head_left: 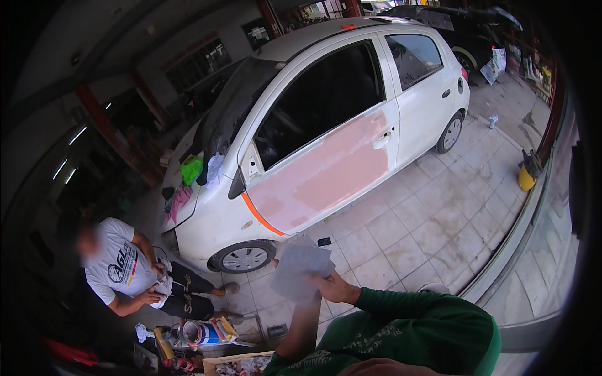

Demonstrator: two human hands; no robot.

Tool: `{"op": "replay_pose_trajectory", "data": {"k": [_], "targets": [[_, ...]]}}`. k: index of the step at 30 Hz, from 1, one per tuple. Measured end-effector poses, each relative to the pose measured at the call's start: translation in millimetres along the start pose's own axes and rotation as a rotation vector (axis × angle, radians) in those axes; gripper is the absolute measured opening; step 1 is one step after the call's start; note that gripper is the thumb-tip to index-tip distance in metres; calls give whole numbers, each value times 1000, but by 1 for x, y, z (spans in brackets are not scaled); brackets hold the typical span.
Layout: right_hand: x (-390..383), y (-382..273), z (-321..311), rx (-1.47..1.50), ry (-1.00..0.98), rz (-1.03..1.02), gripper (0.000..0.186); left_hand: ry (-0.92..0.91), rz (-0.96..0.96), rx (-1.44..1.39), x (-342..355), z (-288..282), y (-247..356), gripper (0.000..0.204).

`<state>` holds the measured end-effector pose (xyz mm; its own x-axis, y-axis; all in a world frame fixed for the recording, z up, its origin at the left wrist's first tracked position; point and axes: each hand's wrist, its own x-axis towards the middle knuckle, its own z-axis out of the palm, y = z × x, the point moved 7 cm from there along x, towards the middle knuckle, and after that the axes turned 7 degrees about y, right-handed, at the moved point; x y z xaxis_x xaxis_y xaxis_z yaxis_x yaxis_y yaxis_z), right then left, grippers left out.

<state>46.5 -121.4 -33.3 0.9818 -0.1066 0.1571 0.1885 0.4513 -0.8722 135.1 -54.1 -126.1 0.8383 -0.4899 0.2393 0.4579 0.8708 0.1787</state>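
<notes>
Grey sheets above pale workshop tiles

Auto body workshop, white car at centre, pinkish filler-like patches on its door, tub among clutter lower left, red pillar upper left.

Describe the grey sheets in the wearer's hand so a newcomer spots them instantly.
Find the white car with the pinkish-patched side, then its silver-covered front wheel. Just right of that wheel in the picture, a green-sleeved arm's bare right hand grips the flat, paper-like grey sheets. Unlike the pale floor tiles behind, they are darker and overlap.
</notes>
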Motion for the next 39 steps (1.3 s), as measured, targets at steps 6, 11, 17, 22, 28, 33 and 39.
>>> {"op": "replay_pose_trajectory", "data": {"k": [6, 11, 17, 22, 28, 33, 39], "targets": [[-22, -14, 24, -312, -144, -208, 33, 119, 348, 535, 17, 80, 51, 80], [-24, -6, 27, -297, -118, -170, 36, 252, 363, 589, 23, 69, 52, 85], [6, -8, 11, -153, -2, -70, 52, 95, 321, 622, 31, 102, -2, 77], [35, -61, -19, 48, 161, 74, 56, 46, 18, 1117, -35, 50, -34, 54], [26, -85, -88, 82, 149, 96, 57, 14, 1, 1290, -34, 122, -4, 19], [-18, -118, -49, -414, -189, 82, 43, 42, 27, 1248, -23, 125, 16, 14], [-26, -136, -39, -817, -386, -244, 32, -72, -163, 1364, -33, 112, 12, 12]]}}
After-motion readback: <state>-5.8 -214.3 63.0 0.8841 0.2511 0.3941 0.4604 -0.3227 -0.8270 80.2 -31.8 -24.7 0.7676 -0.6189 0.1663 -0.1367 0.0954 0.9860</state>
